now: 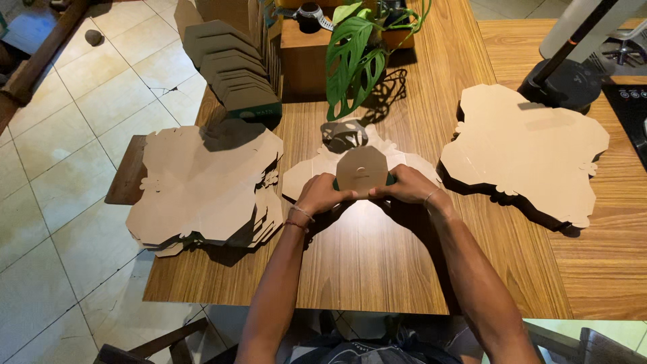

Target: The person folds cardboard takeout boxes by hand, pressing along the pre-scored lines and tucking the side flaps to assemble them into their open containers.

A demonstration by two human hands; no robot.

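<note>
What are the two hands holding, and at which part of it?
Both hands, left hand and right hand, hold one folded cardboard box piece at its lower side edges, one hand on each side.

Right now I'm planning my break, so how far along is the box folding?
Done: a row of folded boxes stands at the table's far left. In hand: the left hand and right hand fold one cardboard blank. Left: flat stacks on the left and right.
</note>
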